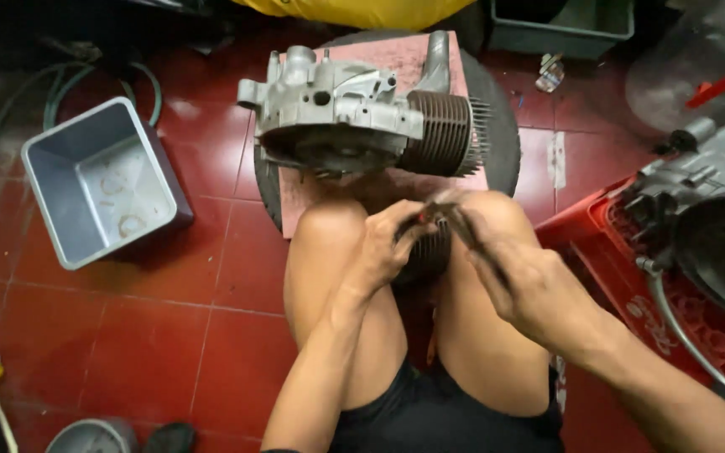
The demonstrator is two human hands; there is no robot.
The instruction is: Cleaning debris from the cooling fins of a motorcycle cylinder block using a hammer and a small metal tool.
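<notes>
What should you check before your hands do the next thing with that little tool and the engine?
1. Both hands on the tool: left hand and right hand meet on a small dark tool. Ok.
2. What kind of tool it is: blurred. Cannot tell.
3. Engine rests on the pink board: ok.
4. Board sits on the tyre; whether it is steady: cannot tell.
5. Grey tub beside the left knee, open side up: ok.
6. Second engine sits on the red crate, apart from the hands: ok.
</notes>
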